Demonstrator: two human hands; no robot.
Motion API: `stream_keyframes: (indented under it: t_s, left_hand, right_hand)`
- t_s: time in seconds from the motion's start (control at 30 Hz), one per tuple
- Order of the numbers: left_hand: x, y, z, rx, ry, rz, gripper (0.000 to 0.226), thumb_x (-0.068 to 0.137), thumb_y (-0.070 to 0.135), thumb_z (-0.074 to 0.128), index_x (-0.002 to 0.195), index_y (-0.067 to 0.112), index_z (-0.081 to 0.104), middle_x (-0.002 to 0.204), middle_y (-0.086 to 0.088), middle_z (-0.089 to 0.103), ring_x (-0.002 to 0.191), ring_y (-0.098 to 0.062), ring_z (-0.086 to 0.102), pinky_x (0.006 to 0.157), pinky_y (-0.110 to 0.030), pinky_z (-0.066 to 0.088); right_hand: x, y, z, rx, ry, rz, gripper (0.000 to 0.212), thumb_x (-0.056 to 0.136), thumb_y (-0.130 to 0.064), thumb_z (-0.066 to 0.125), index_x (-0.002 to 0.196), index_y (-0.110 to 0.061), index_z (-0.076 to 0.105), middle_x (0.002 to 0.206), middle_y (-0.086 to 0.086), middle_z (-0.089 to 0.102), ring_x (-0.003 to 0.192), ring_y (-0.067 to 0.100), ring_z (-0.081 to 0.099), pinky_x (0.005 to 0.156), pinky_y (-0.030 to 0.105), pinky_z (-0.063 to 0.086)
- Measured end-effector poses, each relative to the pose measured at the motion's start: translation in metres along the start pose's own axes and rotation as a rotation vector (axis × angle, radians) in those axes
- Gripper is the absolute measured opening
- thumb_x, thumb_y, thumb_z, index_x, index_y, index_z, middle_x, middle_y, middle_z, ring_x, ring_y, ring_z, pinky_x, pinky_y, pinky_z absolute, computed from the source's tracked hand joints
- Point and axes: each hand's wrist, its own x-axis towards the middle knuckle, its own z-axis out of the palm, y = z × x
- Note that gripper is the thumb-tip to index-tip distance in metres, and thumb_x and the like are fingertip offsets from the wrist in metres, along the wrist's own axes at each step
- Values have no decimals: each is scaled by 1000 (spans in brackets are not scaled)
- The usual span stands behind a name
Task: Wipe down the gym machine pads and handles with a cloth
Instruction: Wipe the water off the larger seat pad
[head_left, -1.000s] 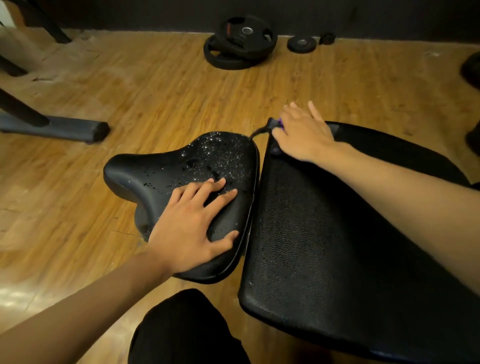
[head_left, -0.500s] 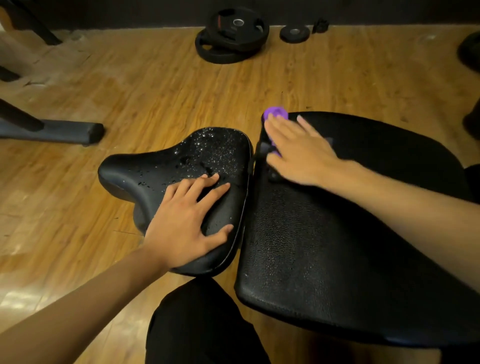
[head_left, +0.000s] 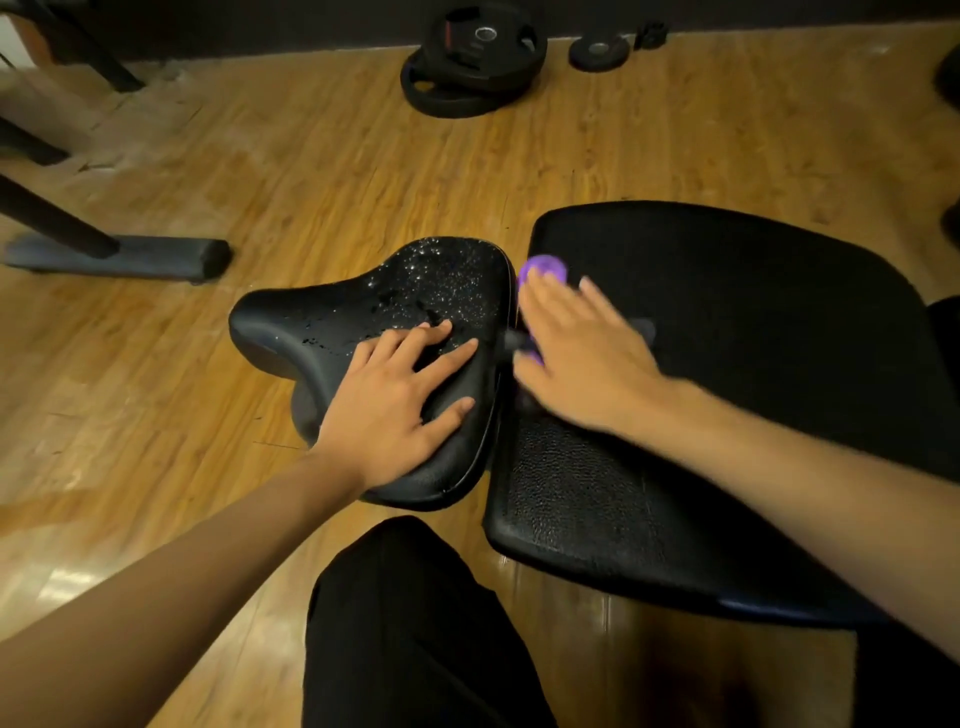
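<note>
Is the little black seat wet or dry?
Wet. Shiny drops speckle the seat just beyond the left hand resting flat on it.

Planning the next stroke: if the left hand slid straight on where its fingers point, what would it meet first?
The left hand would first meet the droplets on the seat pad, just past its fingertips; beyond them, likely the pad's far edge.

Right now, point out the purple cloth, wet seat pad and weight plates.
purple cloth (head_left: 543, 266): head view, its exposed far edge.
wet seat pad (head_left: 441, 283): head view, the droplet-covered far end.
weight plates (head_left: 483, 52): head view, top plate's face.
</note>
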Motion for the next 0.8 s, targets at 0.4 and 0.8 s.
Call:
stream_keyframes:
  t_s: [0.4,0.8]
  left_hand:
    - [-2,1,-1,-8,-50,-2,64,99,55,36,157,29,45,156,-7,46,139,-28,41,108,-43,31]
    - [-4,-5,0,-93,-21,13,63,99,59,37,154,30,50,156,-4,48,139,-27,43,108,-43,31]
  right_hand:
    - [-102,-84,12,32,23,58,78,95,-49,28,157,0,33,165,19,28,154,28,26,125,44,17]
    - [-114,-98,20,-6,49,5,86,81,-49,66,150,-1,47,158,20,42,149,30,38,122,44,27]
